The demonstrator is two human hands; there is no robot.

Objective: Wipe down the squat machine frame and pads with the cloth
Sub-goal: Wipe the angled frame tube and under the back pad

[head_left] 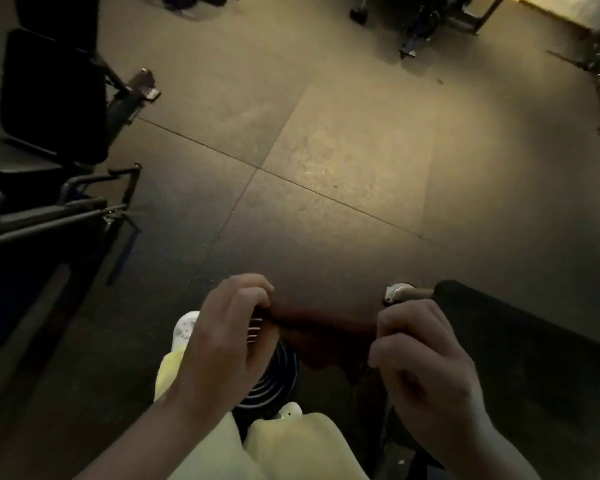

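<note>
At far left stands a black padded machine (52,98) on the rubber floor (326,150). Near centre, the left hand (222,341) pinches one end of a dark red cloth (323,327) with curled fingers. The right hand (420,358) grips the other end, just beside a black pad (516,341) at near right.

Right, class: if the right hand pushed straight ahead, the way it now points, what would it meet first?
Probably the metal bar end jutting from the black pad, just beyond the right hand, which pinches the cloth. Depth is unclear.
</note>
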